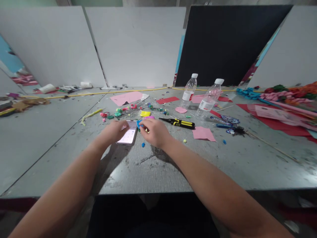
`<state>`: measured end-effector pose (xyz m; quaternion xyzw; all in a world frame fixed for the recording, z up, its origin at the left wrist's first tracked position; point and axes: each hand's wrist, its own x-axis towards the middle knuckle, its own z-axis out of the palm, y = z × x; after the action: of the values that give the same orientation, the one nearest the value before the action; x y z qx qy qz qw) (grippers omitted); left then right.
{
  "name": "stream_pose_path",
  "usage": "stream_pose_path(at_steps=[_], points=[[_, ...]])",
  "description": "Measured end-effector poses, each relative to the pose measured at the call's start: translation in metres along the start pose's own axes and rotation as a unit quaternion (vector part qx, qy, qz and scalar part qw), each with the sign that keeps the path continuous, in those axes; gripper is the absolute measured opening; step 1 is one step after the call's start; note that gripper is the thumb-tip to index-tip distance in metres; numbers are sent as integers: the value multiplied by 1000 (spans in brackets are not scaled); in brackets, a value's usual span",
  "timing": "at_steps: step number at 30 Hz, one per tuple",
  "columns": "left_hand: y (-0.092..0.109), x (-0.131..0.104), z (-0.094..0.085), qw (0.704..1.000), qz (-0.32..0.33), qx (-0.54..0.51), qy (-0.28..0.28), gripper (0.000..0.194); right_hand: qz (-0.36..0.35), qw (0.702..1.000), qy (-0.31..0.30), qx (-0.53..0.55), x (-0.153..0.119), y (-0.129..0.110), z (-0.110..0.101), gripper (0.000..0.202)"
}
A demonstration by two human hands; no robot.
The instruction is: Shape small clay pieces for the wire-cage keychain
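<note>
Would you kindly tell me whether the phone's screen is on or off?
On: the phone glows whitish, with small marks showing on its face.

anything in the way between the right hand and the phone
Yes, a small blue piece is right by the right hand, between it and the upper right edge of the phone. Whether the hand grips that piece is too small to tell.

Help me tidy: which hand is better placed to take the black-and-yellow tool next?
Probably the right hand: the tool lies nearer it; the left hand is at the phone.
</note>
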<state>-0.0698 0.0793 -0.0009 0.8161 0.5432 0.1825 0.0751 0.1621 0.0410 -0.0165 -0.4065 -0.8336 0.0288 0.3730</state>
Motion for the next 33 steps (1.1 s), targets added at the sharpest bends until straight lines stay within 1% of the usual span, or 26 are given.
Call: stream_pose_path(at_steps=[3,6,9,11,14,17,19,23,26,29,31,33], points=[[-4,0,-2,1000,0,0,14,36,7,1000,-5,-3,0,1,0,21],[-2,0,-7,999,-7,-30,28,37,11,1000,-8,-4,0,3,0,20],[6,-1,-8,996,-18,-91,16,38,13,1000,-11,-4,1,3,0,20],[16,-3,-5,988,-24,-154,-8,37,7,1000,-17,0,1,1,-1,19],[32,-9,3,960,-27,-269,-75,35,-15,999,-35,3,-1,-3,-5,18],[46,-18,9,916,-34,-377,-132,33,-23,998,-50,-7,-4,-5,-12,11],[54,-23,10,883,-40,-443,-149,32,-20,998,-49,-16,-5,-3,-17,12],[67,-31,12,822,-57,-546,-150,35,-16,999,-42,-26,-7,9,-31,15],[76,-35,17,791,-71,-588,-154,39,-41,997,-57,-16,-12,18,-41,17],[84,-39,26,775,-89,-610,-141,34,-65,997,-52,-1,-22,23,-45,18],[88,-41,33,773,-99,-614,-125,31,-73,997,-36,8,-29,23,-44,16],[90,-43,39,776,-105,-611,-111,27,-81,997,-16,14,-35,21,-40,13]])
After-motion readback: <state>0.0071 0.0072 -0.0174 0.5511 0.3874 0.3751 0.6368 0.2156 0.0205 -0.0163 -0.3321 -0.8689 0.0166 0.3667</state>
